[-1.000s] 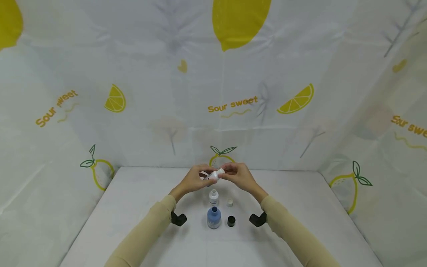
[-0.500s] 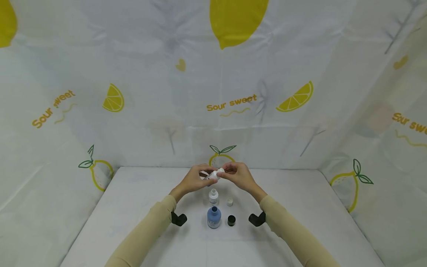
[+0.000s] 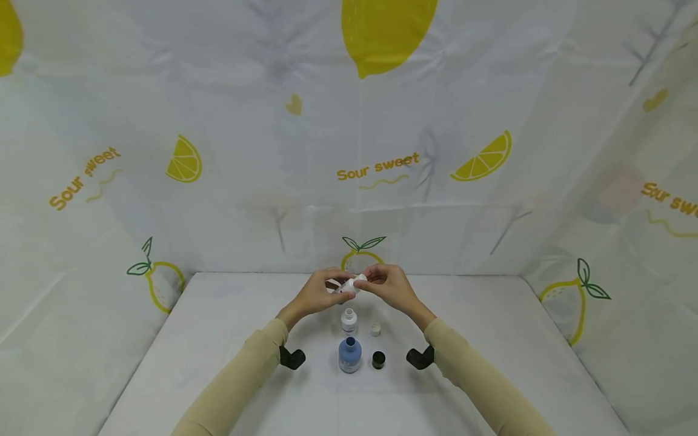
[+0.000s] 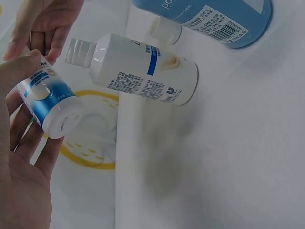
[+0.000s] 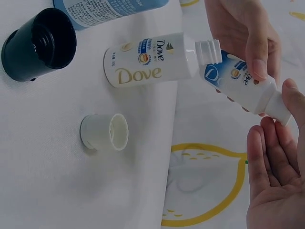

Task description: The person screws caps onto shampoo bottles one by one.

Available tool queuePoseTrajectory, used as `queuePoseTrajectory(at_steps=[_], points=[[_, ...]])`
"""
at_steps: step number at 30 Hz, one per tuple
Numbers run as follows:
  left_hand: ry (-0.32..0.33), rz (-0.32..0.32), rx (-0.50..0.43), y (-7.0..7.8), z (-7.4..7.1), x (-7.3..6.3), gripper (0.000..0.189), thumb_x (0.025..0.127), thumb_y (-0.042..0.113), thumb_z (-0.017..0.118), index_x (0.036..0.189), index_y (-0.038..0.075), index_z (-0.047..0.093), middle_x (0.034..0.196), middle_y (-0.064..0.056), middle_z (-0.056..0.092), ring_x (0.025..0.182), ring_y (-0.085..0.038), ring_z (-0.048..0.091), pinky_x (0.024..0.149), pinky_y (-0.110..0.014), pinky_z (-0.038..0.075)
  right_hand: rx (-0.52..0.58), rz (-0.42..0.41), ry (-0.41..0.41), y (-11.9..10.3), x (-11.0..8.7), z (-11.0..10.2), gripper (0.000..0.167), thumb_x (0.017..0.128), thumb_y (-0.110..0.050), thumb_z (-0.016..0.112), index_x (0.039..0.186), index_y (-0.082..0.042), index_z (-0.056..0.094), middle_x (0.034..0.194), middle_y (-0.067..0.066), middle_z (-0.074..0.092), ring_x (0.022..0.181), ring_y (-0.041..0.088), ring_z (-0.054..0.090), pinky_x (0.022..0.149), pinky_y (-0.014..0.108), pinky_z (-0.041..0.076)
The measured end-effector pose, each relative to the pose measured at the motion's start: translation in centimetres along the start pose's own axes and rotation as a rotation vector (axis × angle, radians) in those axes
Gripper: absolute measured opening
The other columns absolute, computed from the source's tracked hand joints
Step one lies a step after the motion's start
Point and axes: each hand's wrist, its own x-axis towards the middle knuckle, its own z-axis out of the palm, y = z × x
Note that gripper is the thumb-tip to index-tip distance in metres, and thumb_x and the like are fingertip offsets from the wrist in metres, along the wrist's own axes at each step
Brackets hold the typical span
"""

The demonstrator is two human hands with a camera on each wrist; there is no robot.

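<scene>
In the head view my left hand (image 3: pixel 316 292) grips a small white and blue Dove bottle (image 3: pixel 346 288), tilted and raised above the table. The right hand (image 3: pixel 394 289) pinches this bottle's white cap (image 5: pixel 278 109) between thumb and fingers; the cap is on the neck. Just nearer to me than the hands stands a larger white Dove bottle (image 3: pixel 349 322), its threaded neck uncapped. A loose white cap (image 3: pixel 375 330) lies to its right. Closer still, a blue bottle (image 3: pixel 349 357) stands with an uncovered neck, and a black cap (image 3: pixel 378 361) sits at its right.
The white table (image 3: pixel 234 339) meets a lemon-printed sheet (image 3: pixel 245 230) at the back and on both sides. Black wrist mounts (image 3: pixel 292 358) stick out from both sleeves (image 3: pixel 469 366) over the table.
My right thumb has shifted slightly up and over the cap of the held bottle. The left hand keeps its grip, and the standing bottles and loose caps have stayed put.
</scene>
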Motion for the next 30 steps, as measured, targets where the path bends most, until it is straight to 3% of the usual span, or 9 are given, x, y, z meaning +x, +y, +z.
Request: queuePoseTrajectory(at_steps=[7, 13, 21, 25, 30], points=[[-0.004, -0.008, -0.006, 0.2, -0.2, -0.1, 0.039, 0.095, 0.021, 0.086, 0.131, 0.008, 0.077, 0.123, -0.009, 0.077, 0.113, -0.02, 0.07, 0.094, -0.023, 0.061, 0.011, -0.005, -0.011, 0.0, 0.0, 0.0, 0.029, 0.094, -0.021, 0.087, 0.111, -0.001, 0.077, 0.107, 0.017, 0.08, 0.094, 0.021, 0.079, 0.084, 0.022, 0.065], [-0.004, -0.012, 0.001, 0.2, -0.3, -0.2, 0.039, 0.096, 0.022, 0.085, 0.131, 0.008, 0.077, 0.122, -0.009, 0.077, 0.113, -0.02, 0.07, 0.095, -0.026, 0.063, 0.054, -0.004, -0.043, -0.1, -0.1, -0.3, 0.036, 0.094, -0.019, 0.087, 0.121, 0.001, 0.075, 0.118, 0.021, 0.078, 0.105, 0.029, 0.08, 0.089, 0.025, 0.066], [-0.004, -0.008, -0.006, 0.4, -0.5, -0.1, 0.04, 0.095, 0.019, 0.085, 0.132, 0.006, 0.076, 0.123, -0.012, 0.076, 0.114, -0.024, 0.07, 0.099, -0.041, 0.065, 0.132, -0.187, -0.182, 0.3, 0.2, -1.3, 0.048, 0.095, -0.001, 0.081, 0.141, 0.004, 0.067, 0.145, 0.027, 0.068, 0.135, 0.041, 0.067, 0.118, 0.041, 0.055], [-0.01, 0.001, -0.011, 0.5, -0.6, -0.1, 0.039, 0.096, 0.019, 0.084, 0.132, 0.006, 0.076, 0.123, -0.012, 0.077, 0.114, -0.023, 0.071, 0.097, -0.036, 0.065, 0.165, -0.232, -0.213, 0.4, 0.5, -1.6, 0.046, 0.095, 0.005, 0.078, 0.14, 0.006, 0.068, 0.144, 0.028, 0.069, 0.134, 0.037, 0.068, 0.116, 0.036, 0.056], [-0.023, 0.002, -0.019, 0.5, -0.5, -0.3, 0.038, 0.096, 0.019, 0.084, 0.131, 0.005, 0.077, 0.123, -0.012, 0.077, 0.113, -0.022, 0.071, 0.096, -0.032, 0.065, 0.177, -0.207, -0.225, 0.5, 0.3, -1.5, 0.039, 0.097, 0.005, 0.076, 0.135, 0.005, 0.072, 0.139, 0.027, 0.072, 0.128, 0.032, 0.073, 0.109, 0.033, 0.061]])
